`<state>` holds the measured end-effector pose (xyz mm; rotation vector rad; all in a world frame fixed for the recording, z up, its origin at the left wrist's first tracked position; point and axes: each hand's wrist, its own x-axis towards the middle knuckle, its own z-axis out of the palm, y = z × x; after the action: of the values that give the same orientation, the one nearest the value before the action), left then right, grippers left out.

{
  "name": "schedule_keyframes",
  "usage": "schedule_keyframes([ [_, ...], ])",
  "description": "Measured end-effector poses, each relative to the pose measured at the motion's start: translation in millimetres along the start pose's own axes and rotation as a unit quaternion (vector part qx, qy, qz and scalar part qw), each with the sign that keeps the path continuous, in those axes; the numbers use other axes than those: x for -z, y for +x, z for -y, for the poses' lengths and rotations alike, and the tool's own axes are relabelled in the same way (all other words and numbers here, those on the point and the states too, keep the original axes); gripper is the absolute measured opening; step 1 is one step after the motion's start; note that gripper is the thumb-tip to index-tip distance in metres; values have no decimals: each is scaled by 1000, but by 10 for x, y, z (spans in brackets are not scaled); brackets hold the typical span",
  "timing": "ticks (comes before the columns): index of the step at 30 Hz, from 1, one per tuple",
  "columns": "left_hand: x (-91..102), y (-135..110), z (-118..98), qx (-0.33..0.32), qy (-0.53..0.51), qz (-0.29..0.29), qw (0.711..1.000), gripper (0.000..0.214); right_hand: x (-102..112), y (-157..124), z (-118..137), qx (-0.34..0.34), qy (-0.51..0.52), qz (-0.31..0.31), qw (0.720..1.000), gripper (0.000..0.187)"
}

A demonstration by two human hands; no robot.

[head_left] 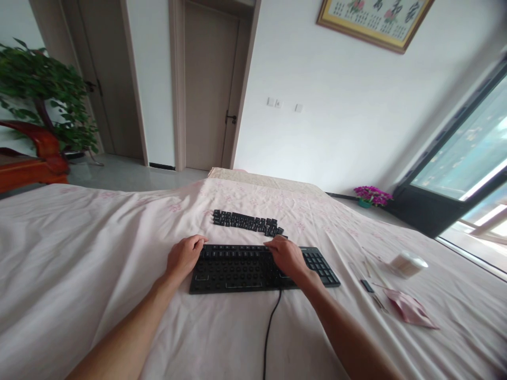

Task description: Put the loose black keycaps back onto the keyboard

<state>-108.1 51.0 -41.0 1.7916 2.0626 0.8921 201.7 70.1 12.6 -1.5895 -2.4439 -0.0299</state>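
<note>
A black keyboard [237, 272] lies on the pale floral bedsheet, its lower left part stripped to bare key switches. The upper rows and the number pad still carry keycaps. My left hand [185, 257] is closed at the keyboard's upper left corner, thumb and fingers along its edge. Over the keyboard's top edge, right of the middle, my right hand [285, 254] is closed too, with its fingertips partly hidden. Beyond the far edge, loose black keycaps [247, 221] lie in rows on the cloth. A black cable [271, 322] runs from the keyboard toward me.
To the right lie a clear tub of cotton swabs [407, 264], a loose swab [367, 268], a small dark-handled tool [367, 286] and a pink cloth [410, 307]. The bedsheet [99, 243] is wrinkled. A wooden chair [35, 158] stands at the far left.
</note>
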Motion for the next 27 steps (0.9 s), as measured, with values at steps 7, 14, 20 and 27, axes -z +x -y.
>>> schedule_keyframes([
  [7,14,2,-15,3,-8,3,1000,35,-122,419,-338,-92,-55,-38,994,32],
  [14,-1,12,9,-3,-3,-2,1000,35,-250,622,-363,-88,-85,-26,992,27],
  [20,-4,29,4,5,-1,5,1000,34,-274,688,-340,-71,-83,-18,994,20],
  [27,20,10,-27,11,-4,4,1000,33,-206,693,-276,-66,-42,9,997,16],
])
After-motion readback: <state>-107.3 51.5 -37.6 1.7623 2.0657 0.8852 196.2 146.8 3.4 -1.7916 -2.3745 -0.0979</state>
